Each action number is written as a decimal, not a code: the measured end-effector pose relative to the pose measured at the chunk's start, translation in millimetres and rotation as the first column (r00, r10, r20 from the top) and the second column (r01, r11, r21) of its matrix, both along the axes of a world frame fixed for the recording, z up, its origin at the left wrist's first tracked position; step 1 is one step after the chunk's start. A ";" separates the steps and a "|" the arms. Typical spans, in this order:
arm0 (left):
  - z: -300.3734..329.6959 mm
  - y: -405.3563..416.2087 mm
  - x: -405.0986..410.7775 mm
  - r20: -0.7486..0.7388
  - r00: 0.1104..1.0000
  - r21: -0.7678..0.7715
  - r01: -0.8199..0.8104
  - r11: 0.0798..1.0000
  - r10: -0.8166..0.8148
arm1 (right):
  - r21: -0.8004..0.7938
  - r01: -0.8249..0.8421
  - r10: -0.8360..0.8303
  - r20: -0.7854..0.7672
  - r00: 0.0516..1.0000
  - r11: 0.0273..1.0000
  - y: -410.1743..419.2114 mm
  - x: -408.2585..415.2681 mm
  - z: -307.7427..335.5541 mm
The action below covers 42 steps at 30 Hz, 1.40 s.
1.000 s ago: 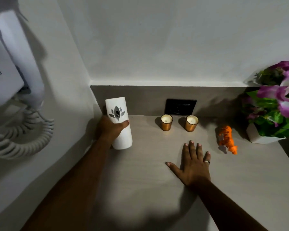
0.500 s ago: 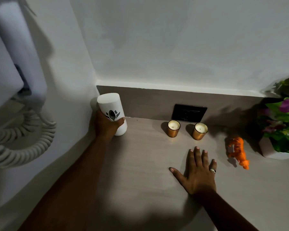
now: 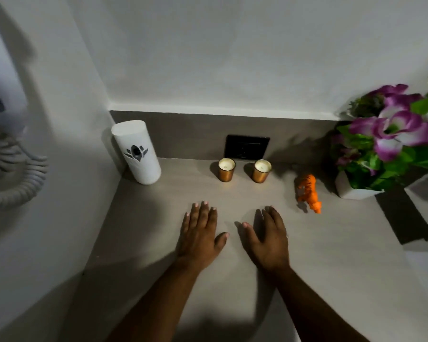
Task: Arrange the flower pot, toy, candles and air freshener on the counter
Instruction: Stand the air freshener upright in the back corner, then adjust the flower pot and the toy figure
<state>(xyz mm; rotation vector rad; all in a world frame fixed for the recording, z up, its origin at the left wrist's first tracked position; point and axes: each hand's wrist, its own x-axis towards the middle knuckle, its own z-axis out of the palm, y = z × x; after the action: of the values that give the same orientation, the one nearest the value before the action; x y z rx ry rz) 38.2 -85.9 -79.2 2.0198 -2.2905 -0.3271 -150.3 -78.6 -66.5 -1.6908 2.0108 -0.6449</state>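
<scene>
Head view: both hands flat, palms down on the counter point(image 3: 232, 304), fingers spread loosely, holding nothing. Left hand point(image 3: 200, 233) and right hand point(image 3: 267, 239) lie side by side near centre, thumbs close but apart.

Air freshener point(image 3: 137, 152) stands upright in the back-left corner, long axis vertical with a slight lean, up and left of the left hand, so that hand is nearer. 2 candles point(image 3: 226, 169) stand side by side straight ahead of both hands, below the black wall socket point(image 3: 247, 147). Toy point(image 3: 308, 192), an orange tiger, is just right of the right fingers, body running front to back. Flower pot point(image 3: 356, 187) sits far right, beyond the toy.

Judgement: all 4 item types look placed in a row; likely nothing left but small tweaks.
</scene>
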 end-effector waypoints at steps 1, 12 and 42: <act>-1.4 0.1 -5.2 0.018 1.000 0.006 0.017 1.000 -0.017 | -0.028 0.084 -0.082 0.087 0.993 0.996 8.8 -5.6 -0.3; -8.5 -7.8 -17.0 0.074 0.997 -0.020 0.004 1.000 -0.002 | -0.068 0.636 -0.553 0.430 0.714 0.768 -57.7 -148.4 33.2; -10.4 -35.1 -19.5 0.106 0.994 -0.002 -0.031 1.000 0.031 | -0.109 0.707 -0.597 0.457 0.659 0.698 -121.2 -186.3 39.0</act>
<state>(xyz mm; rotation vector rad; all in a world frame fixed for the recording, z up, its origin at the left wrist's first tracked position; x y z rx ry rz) 18.7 -121.1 -89.6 2.1197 -2.3161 -0.2228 -336.6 -199.8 -27.5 -0.7697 2.2716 -1.4502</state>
